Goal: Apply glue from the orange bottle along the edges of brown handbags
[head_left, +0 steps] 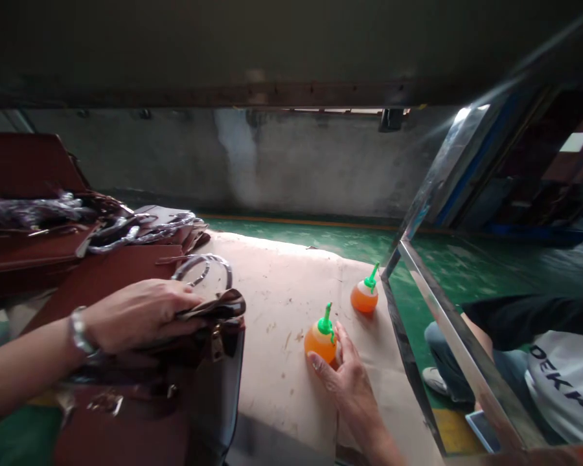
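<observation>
My left hand [146,314], with a metal bracelet at the wrist, grips the top edge of a dark reddish-brown handbag [131,421] that has gold-coloured fittings. The bag is at the lower left, its looped handle [229,266] partly wrapped in clear plastic. Near the middle of the table, my right hand [342,372] has its thumb and fingers around the lower right side of a round squeeze bottle [318,343] with orange liquid and a green spout. A second such bottle [364,298] stands upright behind it, to the right, untouched.
Brown bags with plastic-wrapped handles [140,226] are piled at the left. The paper-covered table [272,278] has a metal frame [437,298] along its right side. Beyond the frame a person in a white shirt [563,375] sits by a phone [483,430]. A dark panel hangs overhead.
</observation>
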{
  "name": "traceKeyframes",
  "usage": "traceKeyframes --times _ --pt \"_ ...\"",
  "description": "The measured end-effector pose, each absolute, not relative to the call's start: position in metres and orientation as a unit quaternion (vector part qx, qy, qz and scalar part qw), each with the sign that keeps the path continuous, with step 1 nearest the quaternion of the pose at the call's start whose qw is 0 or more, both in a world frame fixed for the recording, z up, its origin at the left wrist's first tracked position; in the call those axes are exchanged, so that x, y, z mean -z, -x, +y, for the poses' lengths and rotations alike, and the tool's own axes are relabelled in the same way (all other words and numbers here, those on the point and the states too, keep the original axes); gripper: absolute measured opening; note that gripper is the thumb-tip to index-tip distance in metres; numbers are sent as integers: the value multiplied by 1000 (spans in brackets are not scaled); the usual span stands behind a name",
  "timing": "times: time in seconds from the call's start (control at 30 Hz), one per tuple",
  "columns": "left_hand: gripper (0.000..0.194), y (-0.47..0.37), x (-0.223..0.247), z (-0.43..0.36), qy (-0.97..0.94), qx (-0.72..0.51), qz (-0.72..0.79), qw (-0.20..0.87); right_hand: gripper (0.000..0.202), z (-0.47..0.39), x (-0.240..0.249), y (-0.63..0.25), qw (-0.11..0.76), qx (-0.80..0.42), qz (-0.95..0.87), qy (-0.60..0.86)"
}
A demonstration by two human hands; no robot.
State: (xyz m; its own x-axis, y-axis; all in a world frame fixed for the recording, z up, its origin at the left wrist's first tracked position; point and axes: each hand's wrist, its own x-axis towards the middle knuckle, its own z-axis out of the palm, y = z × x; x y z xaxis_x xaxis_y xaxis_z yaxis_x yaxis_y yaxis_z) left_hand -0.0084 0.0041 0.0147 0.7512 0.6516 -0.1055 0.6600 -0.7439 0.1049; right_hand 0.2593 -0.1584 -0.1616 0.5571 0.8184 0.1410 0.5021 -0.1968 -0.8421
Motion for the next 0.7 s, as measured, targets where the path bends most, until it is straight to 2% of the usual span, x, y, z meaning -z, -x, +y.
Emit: traceKeyframes --times 0.1,0.2,0.33,0.5,0.7 --pt "37 -15 0 20 -947 83 309 37 69 -149 169 -258 464 -154 -434 756" --pt "41 -29 27 33 -941 98 324 14 69 -144 175 -259 461 -146 -436 759" --pt "42 -41 53 41 -937 92 336 15 63 -144 180 -262 464 -133 -439 758" --pt "39 -43 66 47 -932 100 347 36 59 -148 183 -263 477 -100 -451 747" --pt "40 -39 72 54 -932 92 339 95 55 -155 158 -247 565 -245 -387 687"
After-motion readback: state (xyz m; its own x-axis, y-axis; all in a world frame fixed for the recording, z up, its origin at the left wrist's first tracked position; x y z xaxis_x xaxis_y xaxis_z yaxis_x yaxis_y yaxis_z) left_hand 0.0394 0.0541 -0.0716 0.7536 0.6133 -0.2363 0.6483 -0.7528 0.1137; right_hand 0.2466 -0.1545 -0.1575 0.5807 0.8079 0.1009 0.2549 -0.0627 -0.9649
